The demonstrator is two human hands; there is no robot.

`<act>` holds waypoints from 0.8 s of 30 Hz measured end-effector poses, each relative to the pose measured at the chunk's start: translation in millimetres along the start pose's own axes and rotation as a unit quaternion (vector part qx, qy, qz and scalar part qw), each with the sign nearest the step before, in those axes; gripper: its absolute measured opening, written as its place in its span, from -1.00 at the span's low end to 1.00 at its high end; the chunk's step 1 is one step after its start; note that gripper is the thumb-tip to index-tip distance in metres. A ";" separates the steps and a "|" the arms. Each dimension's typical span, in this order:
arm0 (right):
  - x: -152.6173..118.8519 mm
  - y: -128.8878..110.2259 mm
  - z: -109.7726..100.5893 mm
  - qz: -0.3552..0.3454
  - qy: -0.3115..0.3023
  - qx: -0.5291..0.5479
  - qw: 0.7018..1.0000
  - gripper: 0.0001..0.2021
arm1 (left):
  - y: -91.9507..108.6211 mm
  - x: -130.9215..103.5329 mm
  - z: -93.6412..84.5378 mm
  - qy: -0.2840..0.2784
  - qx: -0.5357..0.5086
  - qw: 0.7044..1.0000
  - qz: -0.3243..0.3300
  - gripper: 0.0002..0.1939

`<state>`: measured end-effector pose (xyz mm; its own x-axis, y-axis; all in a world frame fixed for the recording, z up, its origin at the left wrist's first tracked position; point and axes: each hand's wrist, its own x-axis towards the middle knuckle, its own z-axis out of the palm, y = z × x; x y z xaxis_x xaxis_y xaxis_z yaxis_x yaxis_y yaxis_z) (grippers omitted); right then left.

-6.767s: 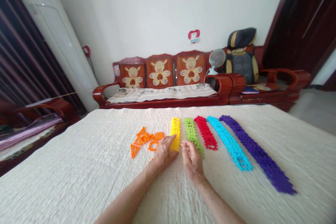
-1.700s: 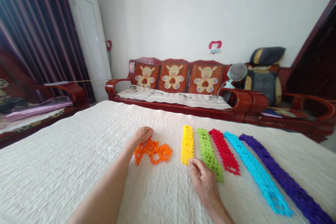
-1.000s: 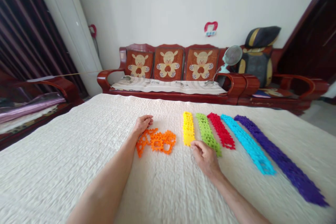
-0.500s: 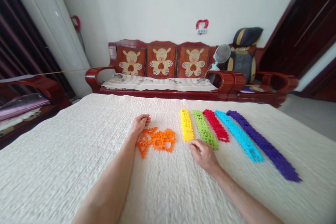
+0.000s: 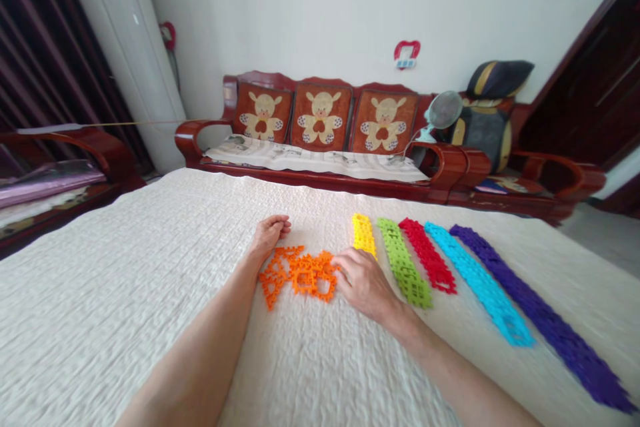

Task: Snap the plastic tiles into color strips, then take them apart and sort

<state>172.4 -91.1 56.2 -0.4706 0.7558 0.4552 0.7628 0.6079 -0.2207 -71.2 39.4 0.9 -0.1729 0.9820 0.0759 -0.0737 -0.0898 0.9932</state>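
Observation:
Orange interlocking plastic pieces (image 5: 303, 280) with toothed edges lie in a loose pile on the pale quilted cover. Just behind the pile's left part rests my left hand (image 5: 270, 235), its fingers curled in with nothing visible in them. My right hand (image 5: 364, 280) is at the pile's right edge, fingers bent and a little apart, fingertips by an orange piece that lies flat. Partly hidden behind that hand is a yellow strip (image 5: 363, 232) of joined pieces. A green strip (image 5: 404, 263) runs to the right of it.
Further right lie a red strip (image 5: 427, 255), a light blue strip (image 5: 480, 283) and a long purple strip (image 5: 540, 313). Past the quilted surface (image 5: 200, 267) stands a wooden sofa (image 5: 310, 177) with bear cushions. A small fan (image 5: 445, 109) is by the sofa's right arm.
My right hand has moved left from the near end of the yellow strip to the orange pile. My left hand stays in place. The view has turned slightly left.

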 end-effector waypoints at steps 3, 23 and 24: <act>24.5 7.3 8.3 0.018 -0.048 -0.038 0.998 -0.79 | 1.7 -0.7 0.5 -0.003 -0.012 1.000 -0.004 -0.73; 24.6 25.4 36.8 0.020 -0.042 -0.080 0.996 -0.81 | 5.5 1.1 6.3 0.009 0.011 1.000 -0.021 -0.82; 25.1 26.2 36.8 0.019 -0.040 -0.076 0.996 -0.81 | 5.6 1.0 6.4 0.009 0.009 1.000 -0.022 -0.82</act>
<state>164.2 -47.2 30.1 -0.4687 0.7986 0.3775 0.8368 0.5383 -0.1000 -65.5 41.0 7.1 -0.1872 0.9818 0.0314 -0.0633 -0.0439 0.9970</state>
